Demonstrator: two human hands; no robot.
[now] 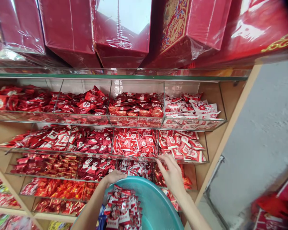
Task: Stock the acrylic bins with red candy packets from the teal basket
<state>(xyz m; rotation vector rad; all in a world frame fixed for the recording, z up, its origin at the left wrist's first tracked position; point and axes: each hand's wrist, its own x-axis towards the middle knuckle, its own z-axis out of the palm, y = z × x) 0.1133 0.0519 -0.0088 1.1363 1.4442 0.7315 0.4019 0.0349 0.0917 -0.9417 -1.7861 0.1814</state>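
Note:
My left hand (115, 177) is closed over the far rim of a teal plastic basin (156, 204) at the bottom of the view. Inside the basin lies a pile of small red-and-white candy packets (124, 207), with something blue-wrapped (101, 217) at its left edge. Over the basin's right side, my right hand (171, 172) reaches up toward the shelf with fingers extended and nothing seen in them. Its fingertips are near the glass front of a compartment holding red-and-white packets (182, 145); whether they touch it I cannot tell.
Tiered shelves with glass dividers (111, 95) hold many red packets (93, 140). Large wrapped red boxes (121, 35) stand on the glass top shelf (134, 76). To the right are a wooden side panel (227, 137), a grey wall (261, 127) and red packages (271, 207).

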